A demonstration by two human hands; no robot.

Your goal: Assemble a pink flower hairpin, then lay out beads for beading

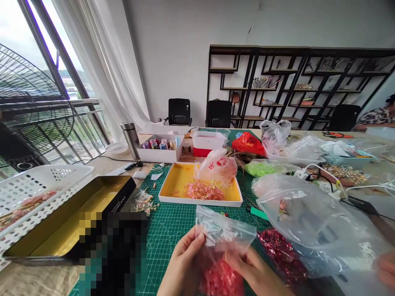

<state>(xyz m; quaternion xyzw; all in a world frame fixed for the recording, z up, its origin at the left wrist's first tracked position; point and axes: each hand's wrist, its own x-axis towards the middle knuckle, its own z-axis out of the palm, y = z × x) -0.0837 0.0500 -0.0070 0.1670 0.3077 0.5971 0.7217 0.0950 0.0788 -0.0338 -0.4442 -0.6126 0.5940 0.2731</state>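
Over the green cutting mat (173, 234), the person's left hand (182, 263) and right hand (251, 269) both grip a clear zip-top bag (224, 230). The left fingers (197, 236) are closed around its side, while the right fingers (237, 259) press against its front. A clump of glittery red material (220, 279) sits in the bottom of the bag, toward the mat's near edge. Just right of the bag, a larger clear plastic bag (299, 218) lies over a bag of dark red glittery material (280, 255). On the mat's far half stands a yellow-lined tray (185, 181) holding a heap of pink wire stems (205, 191) and a white plastic bag with red print (216, 166). Beyond the mat are a white box of thread spools (157, 150) and a steel flask (131, 139). Left of the mat lies a gold-lined black tin (70, 213), and a pixelated patch (111, 250) hides the mat's left part. Another person's hand (385, 269) shows at the far right, well apart from the bag.
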